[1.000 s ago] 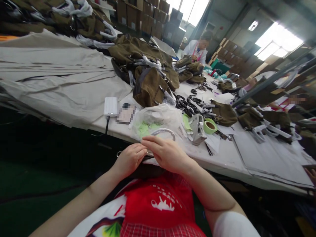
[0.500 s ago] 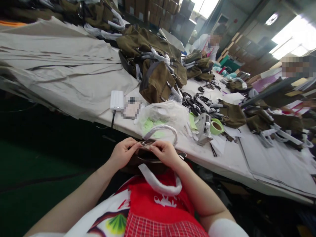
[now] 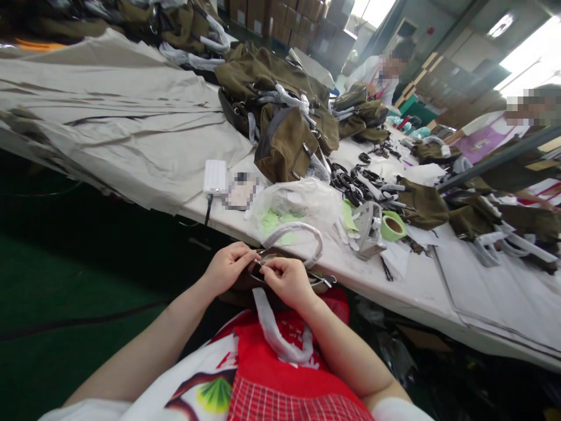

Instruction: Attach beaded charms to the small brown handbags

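An olive-brown bag (image 3: pixel 240 297) with two white-wrapped handles rests against my red apron at the table edge. One handle (image 3: pixel 316 237) arches up over the table, the other (image 3: pixel 274 334) hangs down over the apron. My left hand (image 3: pixel 230 268) pinches the bag's opening at its left end, by a zipper. Close beside it, my right hand (image 3: pixel 284 279) has thumb and fingertips pressed together at the same opening; what lies between them is too small to make out. The inside of the bag looks dark.
Olive bags (image 3: pixel 284 143) pile up on the white table (image 3: pixel 166 140). Nearer lie a white power bank (image 3: pixel 215 176), a plastic bag (image 3: pixel 307 199) with green pieces, a metal tape dispenser (image 3: pixel 369 228), a green roll (image 3: pixel 393 225) and black straps. People stand across the table.
The view has shifted slightly, so the table things sit further right. My right hand has moved closer to my left at the bag's opening, and the lower handle has swung a little.
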{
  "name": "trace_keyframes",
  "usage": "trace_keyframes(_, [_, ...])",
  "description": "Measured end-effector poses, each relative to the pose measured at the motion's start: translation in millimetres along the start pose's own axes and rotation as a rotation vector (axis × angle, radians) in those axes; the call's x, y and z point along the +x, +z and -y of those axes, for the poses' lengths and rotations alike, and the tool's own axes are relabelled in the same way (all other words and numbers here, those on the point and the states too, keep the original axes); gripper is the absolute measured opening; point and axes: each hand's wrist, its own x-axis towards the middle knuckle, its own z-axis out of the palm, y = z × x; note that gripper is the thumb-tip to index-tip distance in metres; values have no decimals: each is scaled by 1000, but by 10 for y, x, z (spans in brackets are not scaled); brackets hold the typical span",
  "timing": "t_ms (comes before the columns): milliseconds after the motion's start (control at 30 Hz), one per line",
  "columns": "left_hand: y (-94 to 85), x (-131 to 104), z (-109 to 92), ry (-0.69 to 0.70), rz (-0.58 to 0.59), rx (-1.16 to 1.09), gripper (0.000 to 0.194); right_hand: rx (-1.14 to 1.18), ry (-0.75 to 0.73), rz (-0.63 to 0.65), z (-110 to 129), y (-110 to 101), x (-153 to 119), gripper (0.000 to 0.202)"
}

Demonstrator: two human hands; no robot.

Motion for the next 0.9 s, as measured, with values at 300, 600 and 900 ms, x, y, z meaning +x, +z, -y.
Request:
trace_keyframes(300, [-29, -22, -88, 68, 31, 107, 34, -74, 5, 33, -45, 85, 65, 21])
trace_keyframes(600, [-118, -26, 14, 174, 61, 174, 23, -440, -112, -17, 43, 43, 39, 24])
trace_keyframes(900, [-84, 43, -30, 451, -146, 490, 43, -523, -54, 0, 28, 19, 100, 24])
